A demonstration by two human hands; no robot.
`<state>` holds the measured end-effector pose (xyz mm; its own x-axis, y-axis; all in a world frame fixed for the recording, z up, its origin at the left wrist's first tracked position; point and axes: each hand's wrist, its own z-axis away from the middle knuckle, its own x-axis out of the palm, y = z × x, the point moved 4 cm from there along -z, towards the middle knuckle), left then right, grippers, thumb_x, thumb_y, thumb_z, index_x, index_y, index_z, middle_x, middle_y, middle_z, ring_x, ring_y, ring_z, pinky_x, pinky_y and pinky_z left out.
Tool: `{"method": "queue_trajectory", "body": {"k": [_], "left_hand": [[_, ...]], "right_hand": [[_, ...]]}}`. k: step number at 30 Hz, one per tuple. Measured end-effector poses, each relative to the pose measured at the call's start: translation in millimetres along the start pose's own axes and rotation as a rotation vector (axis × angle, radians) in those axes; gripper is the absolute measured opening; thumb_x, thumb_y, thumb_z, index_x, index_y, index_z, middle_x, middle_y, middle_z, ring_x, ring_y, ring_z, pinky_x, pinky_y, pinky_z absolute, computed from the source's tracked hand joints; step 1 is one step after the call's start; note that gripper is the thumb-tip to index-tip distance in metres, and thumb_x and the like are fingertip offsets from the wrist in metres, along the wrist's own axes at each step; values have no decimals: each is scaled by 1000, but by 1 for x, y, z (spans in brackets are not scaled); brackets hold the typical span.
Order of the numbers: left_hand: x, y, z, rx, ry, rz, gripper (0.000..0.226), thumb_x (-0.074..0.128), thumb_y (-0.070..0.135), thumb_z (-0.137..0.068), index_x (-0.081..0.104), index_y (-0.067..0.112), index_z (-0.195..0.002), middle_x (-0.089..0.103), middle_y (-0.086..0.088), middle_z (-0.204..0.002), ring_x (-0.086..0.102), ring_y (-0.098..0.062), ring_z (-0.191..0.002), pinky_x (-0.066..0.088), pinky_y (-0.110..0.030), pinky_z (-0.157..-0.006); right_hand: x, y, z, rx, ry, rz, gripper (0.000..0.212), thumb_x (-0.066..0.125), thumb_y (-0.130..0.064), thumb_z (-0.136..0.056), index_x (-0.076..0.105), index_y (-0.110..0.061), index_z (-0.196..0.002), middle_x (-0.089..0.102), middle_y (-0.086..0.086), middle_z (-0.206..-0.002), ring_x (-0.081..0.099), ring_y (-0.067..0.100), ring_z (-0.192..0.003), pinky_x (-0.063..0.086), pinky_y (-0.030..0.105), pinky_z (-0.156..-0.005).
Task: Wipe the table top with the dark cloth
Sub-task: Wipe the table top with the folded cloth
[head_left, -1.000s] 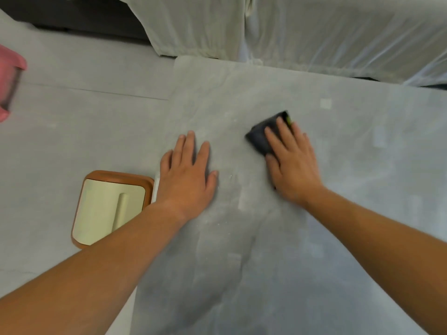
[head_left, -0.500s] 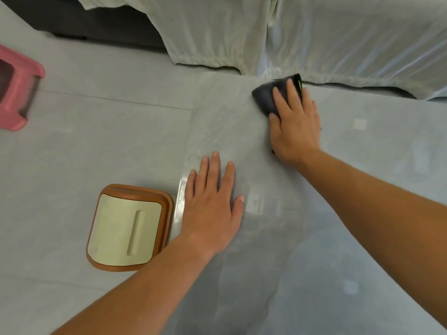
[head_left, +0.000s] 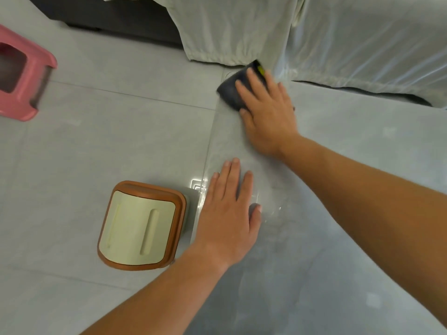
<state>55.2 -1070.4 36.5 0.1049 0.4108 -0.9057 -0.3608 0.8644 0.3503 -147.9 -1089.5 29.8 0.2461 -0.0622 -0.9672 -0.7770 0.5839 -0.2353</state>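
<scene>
The grey table top [head_left: 338, 189] fills the right and lower part of the view. A dark cloth [head_left: 231, 91] with a yellow-green tag lies at the table's far left corner. My right hand [head_left: 268, 112] presses flat on the cloth, fingers spread over it, so only its far and left part shows. Nearer to me, my left hand [head_left: 229, 213] rests palm down on the table beside its left edge, fingers apart and holding nothing.
A brown stool with a cream seat [head_left: 140, 226] stands on the tiled floor just left of the table edge. A pink stool [head_left: 21, 78] is at the far left. A sofa under pale cloth covers [head_left: 314, 32] borders the table's far side.
My right hand has pushed the cloth away from me and leftward to the table's far left corner. The left hand stays flat in place while the view has shifted.
</scene>
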Motion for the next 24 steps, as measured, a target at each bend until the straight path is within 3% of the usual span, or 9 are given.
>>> {"method": "queue_trajectory", "body": {"k": [3,6,8,11,12,14,17,19,24], "left_hand": [[1,-2,0,11,-11,-29,66,24,46,-102,15,12,-158,-4,-17,-167,-9,-28,-154,4,-46,-125],[1,-5,0,16,-22,-48,66,24,46,-102,16,12,-158,-3,-16,-167,-8,-28,-154,5,-46,-125],[1,-6,0,28,-24,-42,65,24,45,-102,18,12,-158,-1,-16,-167,-7,-28,-154,6,-45,-125],[1,-6,0,30,-32,-34,65,24,44,-102,16,12,-158,-2,-15,-167,-9,-27,-154,6,-45,-125],[0,-6,0,27,-30,-33,65,25,44,-102,17,12,-158,-2,-15,-167,-9,-26,-154,6,-45,-125],[-1,-6,0,22,-26,-25,65,27,44,-102,18,12,-157,-1,-15,-167,-8,-26,-154,6,-44,-125],[-3,-6,3,23,-22,-20,64,31,43,-102,21,11,-156,3,-17,-167,-5,-27,-154,7,-44,-125],[-3,-6,9,31,-24,-46,63,33,43,-101,25,9,-154,7,-20,-166,-2,-31,-154,9,-48,-125],[2,0,34,54,-42,-91,63,28,46,-101,25,12,-154,6,-19,-166,-4,-31,-154,6,-49,-124]], "right_hand": [[4,-4,25,-302,-106,33,57,31,-40,-101,27,-28,-156,15,0,-167,6,30,-155,6,47,-124],[-2,23,28,-360,-121,46,58,32,-39,-99,34,-24,-155,21,2,-166,12,31,-154,13,49,-123],[-11,55,28,-200,-23,16,58,35,-35,-97,38,-18,-152,26,8,-164,19,37,-151,20,54,-121],[-19,80,50,179,67,-73,57,35,-34,-99,34,-20,-154,20,8,-166,15,37,-152,19,55,-120],[-16,73,64,218,96,-69,57,36,-34,-99,34,-20,-154,20,7,-166,15,37,-152,20,56,-120],[-5,49,96,95,103,-43,56,38,-34,-98,37,-20,-153,24,7,-165,17,37,-152,22,57,-119],[6,38,131,-196,-18,-16,54,37,-36,-101,39,-22,-153,24,4,-165,14,32,-153,16,50,-123],[1,56,124,-239,-19,4,53,39,-35,-100,41,-21,-152,26,4,-164,17,32,-153,17,50,-122],[-9,74,101,304,122,-102,54,36,-34,-101,33,-25,-155,18,3,-167,13,34,-153,16,53,-122]]}}
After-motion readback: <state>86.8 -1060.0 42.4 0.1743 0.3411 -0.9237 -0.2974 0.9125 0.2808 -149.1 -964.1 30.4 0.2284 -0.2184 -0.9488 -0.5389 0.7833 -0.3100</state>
